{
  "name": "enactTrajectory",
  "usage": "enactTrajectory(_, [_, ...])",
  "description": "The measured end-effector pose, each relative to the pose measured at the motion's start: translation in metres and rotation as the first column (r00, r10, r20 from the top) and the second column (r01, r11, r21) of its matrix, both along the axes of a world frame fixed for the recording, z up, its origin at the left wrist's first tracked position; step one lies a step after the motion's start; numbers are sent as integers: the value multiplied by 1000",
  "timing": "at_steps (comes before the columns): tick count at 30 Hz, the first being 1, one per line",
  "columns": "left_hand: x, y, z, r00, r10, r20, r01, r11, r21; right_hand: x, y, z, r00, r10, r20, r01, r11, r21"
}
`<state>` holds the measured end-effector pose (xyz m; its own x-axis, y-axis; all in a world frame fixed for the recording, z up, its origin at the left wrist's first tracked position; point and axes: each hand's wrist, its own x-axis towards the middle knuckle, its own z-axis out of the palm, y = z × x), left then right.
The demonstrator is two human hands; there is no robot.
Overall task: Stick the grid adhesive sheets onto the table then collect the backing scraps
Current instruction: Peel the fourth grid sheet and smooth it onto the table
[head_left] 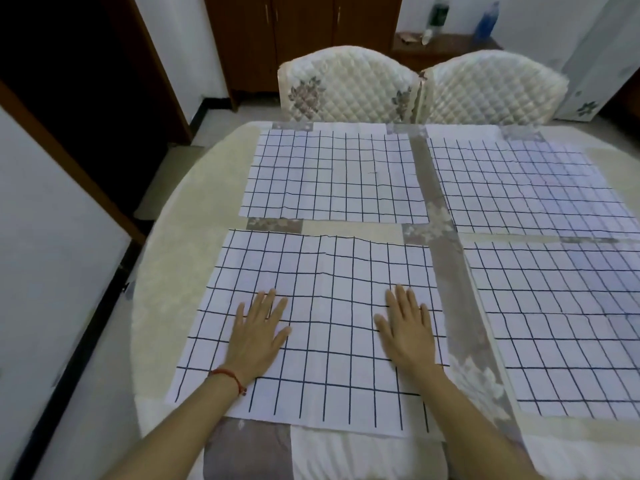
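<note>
Round table (166, 237) w/ pale floral cloth, four grid sheets laid 2x2; near-left grid sheet (311, 327) a bit rippled. Left hand (258, 336) & right hand (408, 332) both flat on it, fingers straight, gripping nothing. Two quilted chairs (346, 88) across, wood cabinet (301, 39) behind, bottles (486, 22) on side table.

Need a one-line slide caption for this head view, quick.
Both hands, left hand and right hand, press flat on the near-left grid sheet; three other grid sheets lie on the table.

Bare forearms, no sleeves; thin red string bracelet (231, 376) on the left wrist.
</note>
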<state>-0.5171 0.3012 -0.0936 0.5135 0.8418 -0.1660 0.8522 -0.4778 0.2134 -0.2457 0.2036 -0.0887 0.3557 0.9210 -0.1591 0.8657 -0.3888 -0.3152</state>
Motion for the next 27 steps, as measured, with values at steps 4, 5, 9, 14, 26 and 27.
enactTrajectory(4, [3, -6, -6, 998, 60, 9, -60, 998, 30, 21, 6, 0, 998, 58, 26, -57, 998, -16])
enactTrajectory(5, [4, -6, -7, 997, 72, 8, -72, 997, 35, 25, 7, 1, 997, 70, 34, -69, 997, -20])
enactTrajectory(9, [5, -9, -10, 995, 103, 1, -102, 994, 48, 28, 12, 7, 998, 50, 39, -48, 998, -40])
enactTrajectory(14, [6, -11, -11, 994, 109, 15, -110, 991, 75, -26, 36, 23, 990, 111, 90, -120, 987, 109])
enactTrajectory(26, [9, -19, -3, 989, 138, 52, -142, 986, 88, -18, 56, -2, 958, 284, 29, -284, 959, -13])
enactTrajectory(27, [8, -19, -2, 989, 137, 56, -141, 986, 86, -3, 51, 0, 976, 216, 35, -216, 976, -8])
